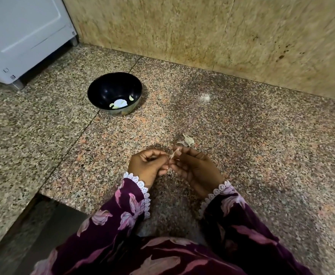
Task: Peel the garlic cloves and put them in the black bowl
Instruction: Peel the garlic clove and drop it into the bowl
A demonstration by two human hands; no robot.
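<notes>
At far left a white appliance [21, 34] is cut off by the frame edge. Right of it, your black bowl [114, 93] sits on the desk [262, 155], well apart from your hands, with a few pale peeled cloves [120, 103] at its bottom. Your left hand [148, 165] curls its fingers inward, fingertips meeting those of the right. Between them you pinch a garlic clove [171, 160]; it is mostly hidden by your fingers, and only a thin strip of papery skin, probably half-lifted, sticks up. Your right hand [196, 167] also pinches it. Just beyond lies a small heap of skins [187, 140] on the desk.
</notes>
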